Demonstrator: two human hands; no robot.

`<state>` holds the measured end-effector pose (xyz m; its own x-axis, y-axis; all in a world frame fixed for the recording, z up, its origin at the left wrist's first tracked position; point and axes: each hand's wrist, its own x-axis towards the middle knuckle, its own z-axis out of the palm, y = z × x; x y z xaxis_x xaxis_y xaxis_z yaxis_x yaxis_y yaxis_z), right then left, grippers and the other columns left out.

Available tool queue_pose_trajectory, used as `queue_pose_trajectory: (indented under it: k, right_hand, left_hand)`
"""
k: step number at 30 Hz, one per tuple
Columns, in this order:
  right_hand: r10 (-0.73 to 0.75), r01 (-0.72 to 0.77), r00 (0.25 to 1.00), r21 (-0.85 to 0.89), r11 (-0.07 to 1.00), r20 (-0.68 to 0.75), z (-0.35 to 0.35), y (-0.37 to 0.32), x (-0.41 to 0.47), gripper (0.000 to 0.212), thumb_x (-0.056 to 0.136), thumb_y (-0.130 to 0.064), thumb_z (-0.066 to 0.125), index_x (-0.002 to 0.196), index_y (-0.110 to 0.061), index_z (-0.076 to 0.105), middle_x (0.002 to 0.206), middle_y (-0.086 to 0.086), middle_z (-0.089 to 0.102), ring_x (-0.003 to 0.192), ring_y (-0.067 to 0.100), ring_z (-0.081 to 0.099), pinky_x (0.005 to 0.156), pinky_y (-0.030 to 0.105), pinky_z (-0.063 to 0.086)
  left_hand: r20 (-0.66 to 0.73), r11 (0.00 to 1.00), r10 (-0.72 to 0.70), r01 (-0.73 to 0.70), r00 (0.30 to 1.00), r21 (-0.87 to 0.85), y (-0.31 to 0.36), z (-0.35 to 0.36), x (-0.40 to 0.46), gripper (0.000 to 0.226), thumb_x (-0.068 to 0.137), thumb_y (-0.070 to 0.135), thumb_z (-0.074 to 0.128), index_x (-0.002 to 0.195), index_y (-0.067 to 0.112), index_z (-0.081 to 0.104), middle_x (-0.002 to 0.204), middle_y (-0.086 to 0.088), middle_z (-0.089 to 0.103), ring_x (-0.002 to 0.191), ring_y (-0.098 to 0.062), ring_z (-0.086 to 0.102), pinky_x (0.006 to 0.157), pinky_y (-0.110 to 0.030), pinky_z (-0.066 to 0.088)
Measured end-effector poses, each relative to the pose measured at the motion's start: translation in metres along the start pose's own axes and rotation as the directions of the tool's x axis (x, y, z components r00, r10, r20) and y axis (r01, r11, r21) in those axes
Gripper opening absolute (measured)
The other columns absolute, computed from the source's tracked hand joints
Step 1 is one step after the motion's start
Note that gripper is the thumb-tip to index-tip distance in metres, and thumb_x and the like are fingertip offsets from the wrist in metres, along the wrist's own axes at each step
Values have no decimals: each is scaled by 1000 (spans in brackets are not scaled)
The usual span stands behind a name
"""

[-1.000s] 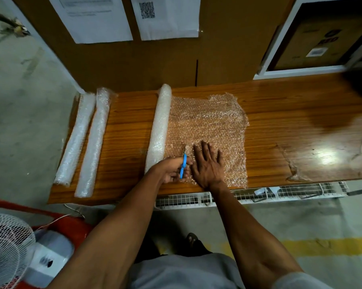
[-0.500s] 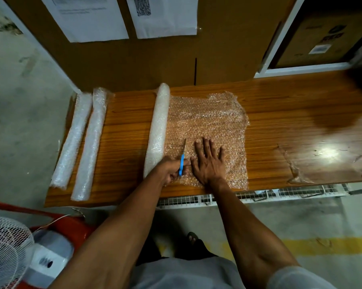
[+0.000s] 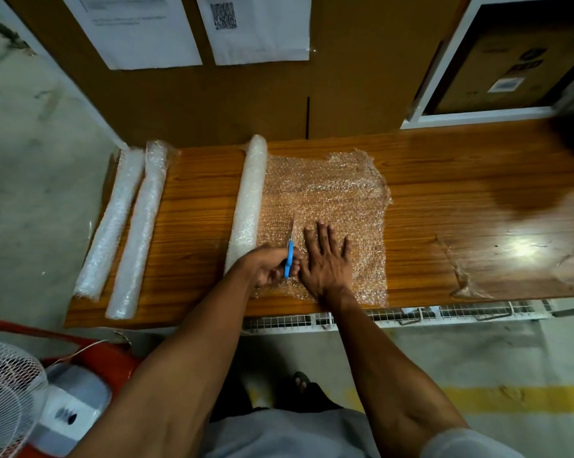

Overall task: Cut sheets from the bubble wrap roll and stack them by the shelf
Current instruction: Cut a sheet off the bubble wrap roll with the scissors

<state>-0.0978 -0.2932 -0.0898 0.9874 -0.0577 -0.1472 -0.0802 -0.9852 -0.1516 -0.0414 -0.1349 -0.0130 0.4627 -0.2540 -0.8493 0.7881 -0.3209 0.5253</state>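
Head view: the left hand (image 3: 272, 264) is curled around the blue handles of the scissors (image 3: 289, 251), whose blades point toward 12 o'clock into the bubble wrap sheet (image 3: 328, 200). Just beside it at 3 o'clock, the right hand (image 3: 325, 259) lies flat, fingers straight and spread, pressing the sheet onto the wooden table (image 3: 444, 200). The sheet runs unrolled from the bubble wrap roll (image 3: 249, 196), which lies at 10 o'clock of the left hand, touching the sheet's left edge. Two further rolls (image 3: 127, 223) lie side by side at the table's left end, well apart from the hands. A fan (image 3: 8, 395) stands at 8 o'clock on the floor.
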Motion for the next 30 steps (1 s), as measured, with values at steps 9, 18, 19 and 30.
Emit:
queue_pose_trajectory:
  k: [9, 18, 19, 30]
  right_hand:
    - [-35, 35, 999, 12, 999, 40, -8, 4, -6, 73, 103, -64, 1, 165, -30, -17, 171, 6, -26, 158, 28, -23, 125, 63, -8]
    - [-31, 31, 999, 5, 1000, 34, -8, 6, -9, 72, 103, -63, 2, 165, -30, -16, 172, 5, -25, 159, 28, -21, 126, 62, -5]
    - [-30, 30, 999, 4, 1000, 29, -8, 6, -9, 72, 103, -63, 2, 165, -30, -15, 172, 4, -25, 159, 28, -21, 126, 62, -5]
    - [-10, 10, 999, -9, 1000, 53, -12, 3, -7, 73, 104, -64, 3, 166, -29, -14, 172, 4, -25, 159, 28, -21, 126, 62, -8]
  left_hand:
    - [-37, 1000, -5, 6, 999, 12, 10, -1, 8, 25, 100, 35, 64, 94, 12, 73, 79, -4, 73, 59, -10, 67, 44, -17, 38]
    - [-135, 996, 80, -85, 988, -35, 5, -2, 24, 11, 96, 16, 71, 92, 5, 72, 68, -9, 72, 47, -8, 58, 34, -14, 26]
    - [-142, 995, 83, -90, 986, -42, 5, -2, 24, 11, 95, 15, 71, 92, 5, 72, 68, -10, 72, 47, -9, 58, 34, -14, 26]
    - [-4, 999, 42, -42, 999, -17, 25, -11, 10, 20, 103, 23, 59, 114, 13, 73, 84, -7, 77, 65, -10, 70, 39, -14, 32]
